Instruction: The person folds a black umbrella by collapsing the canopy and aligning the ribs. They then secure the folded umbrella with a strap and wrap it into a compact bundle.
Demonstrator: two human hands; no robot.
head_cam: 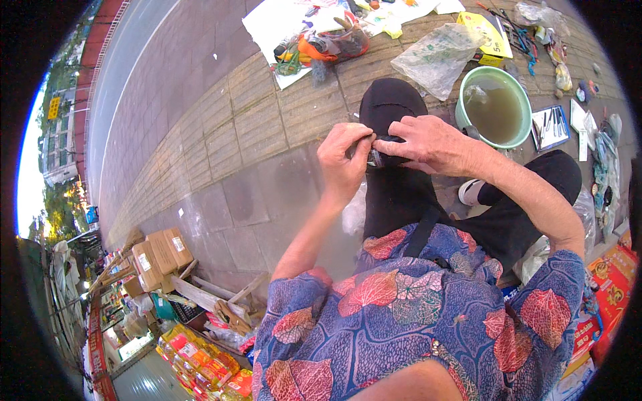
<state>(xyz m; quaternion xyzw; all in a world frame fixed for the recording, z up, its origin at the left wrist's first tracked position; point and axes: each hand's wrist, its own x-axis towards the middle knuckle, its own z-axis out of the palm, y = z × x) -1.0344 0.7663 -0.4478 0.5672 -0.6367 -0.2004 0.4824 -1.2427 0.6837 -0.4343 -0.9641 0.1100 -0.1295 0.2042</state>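
Note:
My left hand [346, 153] has its thumb and forefinger pinched on a small dark item above my black-trousered knee [393, 100]. From the other side my right hand [426, 145] meets it, its fingers bent around the same item. Most of that small dark item [377, 158] is hidden by the fingers; a pale, shiny part shows below them, and its kind is not clear. Just beyond my right wrist stands a light green plastic basin [526, 118] of murky water, with a scrap of clear plastic in it.
A white sheet [263, 30] ahead carries tools and an orange-edged bag [321, 50]. Near the basin are a plastic bag [436, 60], a yellow box [484, 32] and a tray of slim tools [551, 125]. Cardboard boxes [160, 255], wooden planks [210, 298] and oil bottles [200, 361] stand left.

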